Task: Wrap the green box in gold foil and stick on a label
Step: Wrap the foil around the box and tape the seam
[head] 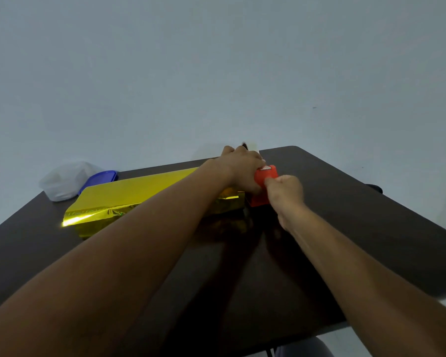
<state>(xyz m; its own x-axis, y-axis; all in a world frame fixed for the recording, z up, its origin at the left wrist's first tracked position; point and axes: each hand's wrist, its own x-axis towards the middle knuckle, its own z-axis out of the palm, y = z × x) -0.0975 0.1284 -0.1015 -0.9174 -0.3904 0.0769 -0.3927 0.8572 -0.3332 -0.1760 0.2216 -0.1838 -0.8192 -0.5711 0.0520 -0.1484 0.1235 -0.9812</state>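
Both hands worked at the right end of the long box wrapped in shiny gold foil (139, 197): our left hand (242, 171) was curled over the top of a small red plastic tape dispenser (264, 186), while our right hand (285, 191) was pinched shut at its front, presumably on a strip of tape we could not make out. We judged the wrapping mostly done, no green showing, with that end fold unsealed and the label not yet on. Beyond the box's left end sat a clear plastic tub (62, 182) and a blue lid (101, 177) on the dark table (345, 228).

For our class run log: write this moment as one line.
box: foil-covered | left hand: on red dispenser | right hand: pinching at dispenser | label: unseen
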